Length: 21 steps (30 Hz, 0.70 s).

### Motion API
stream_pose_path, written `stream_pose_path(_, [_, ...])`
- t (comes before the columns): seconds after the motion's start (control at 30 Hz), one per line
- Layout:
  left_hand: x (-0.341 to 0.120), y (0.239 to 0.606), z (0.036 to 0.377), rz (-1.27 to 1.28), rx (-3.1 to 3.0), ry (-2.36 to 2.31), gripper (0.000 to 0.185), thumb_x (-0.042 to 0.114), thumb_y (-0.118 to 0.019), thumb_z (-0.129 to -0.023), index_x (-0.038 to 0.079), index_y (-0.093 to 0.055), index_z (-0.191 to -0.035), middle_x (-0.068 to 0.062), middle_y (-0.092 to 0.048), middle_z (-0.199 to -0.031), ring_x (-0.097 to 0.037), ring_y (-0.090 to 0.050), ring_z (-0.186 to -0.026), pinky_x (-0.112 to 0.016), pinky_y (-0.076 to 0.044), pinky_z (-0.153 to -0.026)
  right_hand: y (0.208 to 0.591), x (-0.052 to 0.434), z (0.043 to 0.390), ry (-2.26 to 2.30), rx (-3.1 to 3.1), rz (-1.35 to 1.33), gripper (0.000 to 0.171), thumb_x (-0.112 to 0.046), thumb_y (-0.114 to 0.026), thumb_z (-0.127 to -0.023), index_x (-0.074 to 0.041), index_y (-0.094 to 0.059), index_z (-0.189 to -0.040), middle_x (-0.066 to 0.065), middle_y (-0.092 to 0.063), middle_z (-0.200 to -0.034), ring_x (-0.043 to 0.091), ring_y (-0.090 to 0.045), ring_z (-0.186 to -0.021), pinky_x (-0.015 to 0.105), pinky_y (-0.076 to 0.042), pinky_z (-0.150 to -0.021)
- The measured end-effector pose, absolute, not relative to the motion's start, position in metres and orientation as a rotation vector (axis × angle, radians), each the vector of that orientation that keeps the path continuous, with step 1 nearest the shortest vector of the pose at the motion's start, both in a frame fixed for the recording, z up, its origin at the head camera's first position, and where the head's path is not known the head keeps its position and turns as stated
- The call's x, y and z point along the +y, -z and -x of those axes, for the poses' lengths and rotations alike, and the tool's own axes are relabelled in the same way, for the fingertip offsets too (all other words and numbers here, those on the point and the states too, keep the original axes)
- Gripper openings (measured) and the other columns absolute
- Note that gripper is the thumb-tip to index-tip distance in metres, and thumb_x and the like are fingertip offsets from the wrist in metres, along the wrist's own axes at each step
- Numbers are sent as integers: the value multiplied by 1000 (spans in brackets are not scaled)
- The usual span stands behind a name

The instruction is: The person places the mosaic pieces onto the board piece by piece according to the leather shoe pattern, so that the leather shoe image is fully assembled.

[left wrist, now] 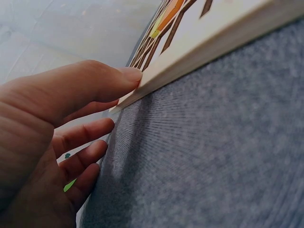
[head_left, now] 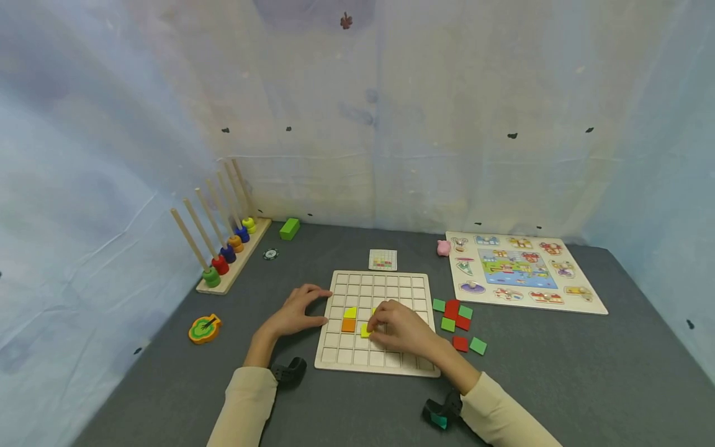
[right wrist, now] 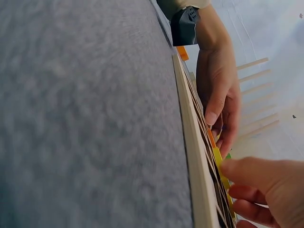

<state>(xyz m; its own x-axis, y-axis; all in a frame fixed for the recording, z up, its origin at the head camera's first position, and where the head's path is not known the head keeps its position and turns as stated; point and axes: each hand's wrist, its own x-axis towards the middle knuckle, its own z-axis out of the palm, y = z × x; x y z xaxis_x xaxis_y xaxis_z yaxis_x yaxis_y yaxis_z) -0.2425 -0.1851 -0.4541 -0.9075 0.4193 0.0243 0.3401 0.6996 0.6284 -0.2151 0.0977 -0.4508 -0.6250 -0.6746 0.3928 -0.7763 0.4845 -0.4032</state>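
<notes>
Right hand: the right hand [head_left: 403, 328] is hovering low over the near middle of the grid board [head_left: 375, 323], its fingers curling together and pinching a small yellow tile [head_left: 365, 331] (in the right wrist view the tile [right wrist: 217, 156] is lying flat on the board top under the fingertips [right wrist: 232, 167]).
Yellow tile: flat, square, bright yellow, sitting in a cell just below the orange tile [head_left: 349, 325], which is lying beneath a lime piece [head_left: 350, 313].
Left hand: the left hand [head_left: 294, 312] is bracing the board's left edge, fingers loosely spread, thumb tip [left wrist: 129, 75] touching the pale wooden rim [left wrist: 199, 50].
Board: a pale square tray of recessed cells, most of them showing bare wood; its near edge is lying close to the two sleeves.
Right margin: loose red and green tiles [head_left: 457, 316] are lying just beside the board, with bare grey mat beyond them.
Far side: a small pattern card [head_left: 382, 259] is lying just behind the board; the animal puzzle [head_left: 519, 272] is sitting well to the right, the ring stacker [head_left: 229, 248] well to the left, near the curtain wall.
</notes>
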Motion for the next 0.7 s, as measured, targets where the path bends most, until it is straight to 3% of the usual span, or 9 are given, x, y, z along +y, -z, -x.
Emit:
stream_pose_path(0.43, [-183,454,243,-603,2787,-994,56,29,-72,-81,17,-53,-132,-8,-43,-131,-29,-35,-118,-55,-30,-96,448,81,214,-648,-2468,-1179,5,-15,-77,-76,-13,-73,-77,-5,-65,-78,12,-56,-77,25,-46,-72])
stream_pose_path(0.7, [-184,456,243,-621,2803,-977,56,28,-71,-81,16,-53,-133,-8,-43,-131,-29,-36,-118,-55,-30,-96,439,88,216,-668,-2522,-1320,5,-12,-72,-80,-11,-73,-85,-2,-66,-85,13,-58,-83,28,-46,-78])
